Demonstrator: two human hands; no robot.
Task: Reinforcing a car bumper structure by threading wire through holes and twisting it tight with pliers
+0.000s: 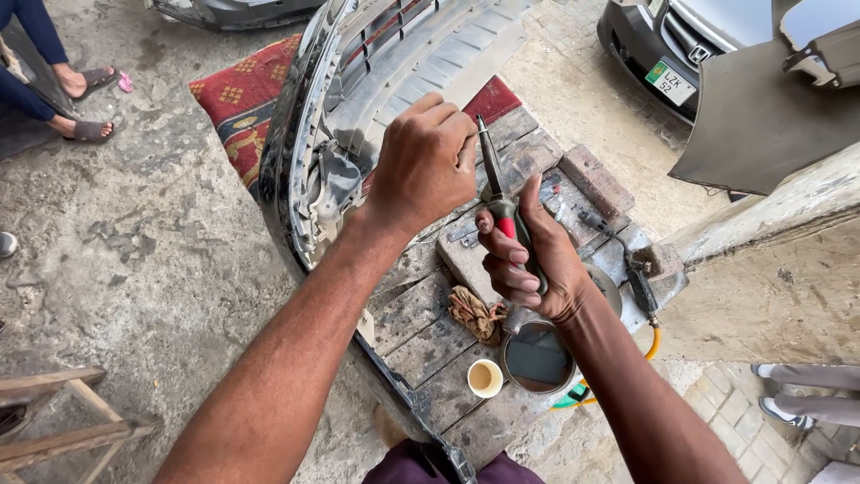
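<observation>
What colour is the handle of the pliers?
Red and grey on the pliers in the right hand, seen from the head view.

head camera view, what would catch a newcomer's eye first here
The two bare arms meeting mid-frame: the right hand grips pliers with red and green handles, and the left hand is closed at their tip. Behind them a dark car bumper runs diagonally across a low wooden platform, with a small cup near its front edge.
</observation>
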